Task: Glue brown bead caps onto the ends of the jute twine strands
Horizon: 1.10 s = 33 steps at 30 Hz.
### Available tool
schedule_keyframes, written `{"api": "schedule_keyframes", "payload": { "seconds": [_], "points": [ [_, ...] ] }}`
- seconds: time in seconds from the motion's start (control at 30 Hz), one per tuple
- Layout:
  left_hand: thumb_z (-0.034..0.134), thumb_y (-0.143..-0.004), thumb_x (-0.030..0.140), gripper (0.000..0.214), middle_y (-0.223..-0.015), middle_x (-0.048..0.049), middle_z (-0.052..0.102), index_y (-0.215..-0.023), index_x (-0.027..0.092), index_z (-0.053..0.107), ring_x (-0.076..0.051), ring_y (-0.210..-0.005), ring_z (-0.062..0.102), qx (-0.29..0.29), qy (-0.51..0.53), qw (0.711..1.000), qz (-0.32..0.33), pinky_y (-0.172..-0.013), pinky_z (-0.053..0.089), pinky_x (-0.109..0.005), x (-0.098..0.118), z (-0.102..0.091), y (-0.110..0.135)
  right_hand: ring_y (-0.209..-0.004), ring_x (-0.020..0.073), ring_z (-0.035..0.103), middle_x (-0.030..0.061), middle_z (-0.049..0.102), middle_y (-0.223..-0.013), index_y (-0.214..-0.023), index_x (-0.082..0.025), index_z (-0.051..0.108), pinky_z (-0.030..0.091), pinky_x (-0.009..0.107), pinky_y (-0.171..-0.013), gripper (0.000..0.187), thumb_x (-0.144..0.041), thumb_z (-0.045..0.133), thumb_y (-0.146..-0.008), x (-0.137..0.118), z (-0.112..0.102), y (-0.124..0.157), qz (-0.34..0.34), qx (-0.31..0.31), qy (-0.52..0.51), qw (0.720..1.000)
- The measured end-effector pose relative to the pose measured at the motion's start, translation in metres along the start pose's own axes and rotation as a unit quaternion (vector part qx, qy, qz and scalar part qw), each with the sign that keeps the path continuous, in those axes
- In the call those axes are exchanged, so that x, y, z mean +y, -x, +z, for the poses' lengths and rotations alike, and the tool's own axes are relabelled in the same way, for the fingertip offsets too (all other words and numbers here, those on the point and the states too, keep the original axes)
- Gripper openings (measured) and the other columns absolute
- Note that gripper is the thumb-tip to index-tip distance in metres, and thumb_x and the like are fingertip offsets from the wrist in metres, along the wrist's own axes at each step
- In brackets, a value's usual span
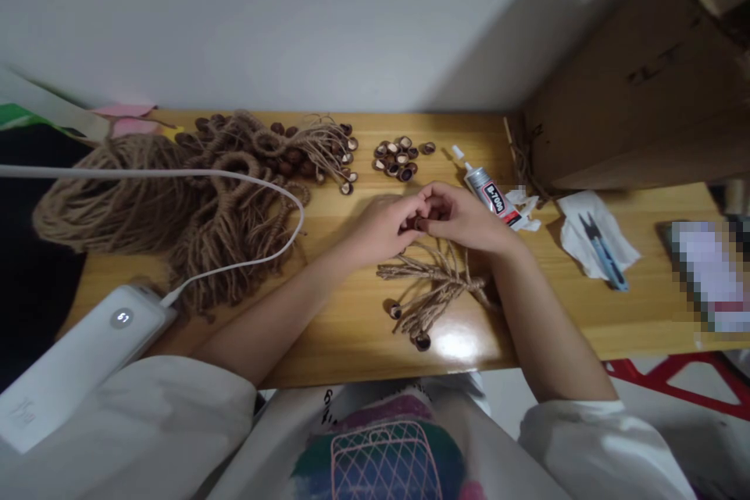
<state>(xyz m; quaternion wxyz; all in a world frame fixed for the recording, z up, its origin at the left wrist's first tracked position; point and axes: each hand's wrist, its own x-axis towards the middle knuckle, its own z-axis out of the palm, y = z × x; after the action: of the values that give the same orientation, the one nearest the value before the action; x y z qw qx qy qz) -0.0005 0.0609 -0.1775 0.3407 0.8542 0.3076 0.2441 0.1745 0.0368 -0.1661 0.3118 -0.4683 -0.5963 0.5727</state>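
Note:
My left hand (383, 228) and my right hand (462, 215) meet above the middle of the wooden table (351, 344), fingers pinched together on a small dark nut shell cap (417, 223) at the end of a jute cord. From them a bundle of jute cords (437, 285) trails down over the table, with dark caps on some cord ends near the front edge. A small pile of loose shell caps (400, 157) lies just behind my hands. A glue tube (487, 190) lies to the right of my right hand.
A big heap of jute rope and finished knotted pieces (193, 195) covers the left of the table. A white power bank (70, 363) with a white cable (246, 180) sits front left. Blue snips (603, 254) rest on white tissue at the right. A cardboard box (633, 94) stands back right.

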Motion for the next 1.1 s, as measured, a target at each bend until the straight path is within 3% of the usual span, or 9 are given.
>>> {"api": "schedule_keyframes", "payload": {
  "seconds": [0.3,0.6,1.1],
  "points": [
    [0.070,-0.074,0.010,0.020,-0.074,0.0013,0.062,-0.091,0.017,0.061,-0.012,-0.066,0.055,0.000,-0.002,1.000,-0.003,-0.062,0.039,-0.023,0.0005,-0.0003,0.0003,-0.071,0.0116,0.060,-0.0010,0.063,-0.078,-0.086,-0.018,0.055,0.048,0.021,-0.066,0.023,-0.016,0.066,-0.067,0.0028,0.0015,0.0000,0.004,0.022,-0.001,1.000],
    [0.073,-0.072,0.012,0.022,-0.073,0.0010,0.062,-0.090,0.017,0.060,-0.013,-0.066,0.056,0.000,-0.009,1.000,0.004,-0.064,0.040,-0.025,-0.0020,0.0013,-0.0005,-0.072,0.0101,0.060,-0.0022,0.063,-0.078,-0.087,-0.017,0.055,0.048,0.020,-0.068,0.023,-0.016,0.067,-0.067,-0.0010,-0.0043,0.0015,0.012,-0.018,-0.031,0.999],
    [0.070,-0.071,0.008,0.023,-0.074,0.0013,0.062,-0.090,0.017,0.060,-0.013,-0.067,0.056,-0.001,-0.008,1.000,0.004,-0.065,0.041,-0.025,-0.0018,0.0012,-0.0001,-0.067,0.0108,0.057,-0.0034,0.061,-0.073,-0.084,-0.017,0.055,0.045,0.021,-0.063,0.023,-0.017,0.065,-0.063,0.0024,0.0009,-0.0001,-0.006,0.022,-0.008,1.000]
  ]
}}
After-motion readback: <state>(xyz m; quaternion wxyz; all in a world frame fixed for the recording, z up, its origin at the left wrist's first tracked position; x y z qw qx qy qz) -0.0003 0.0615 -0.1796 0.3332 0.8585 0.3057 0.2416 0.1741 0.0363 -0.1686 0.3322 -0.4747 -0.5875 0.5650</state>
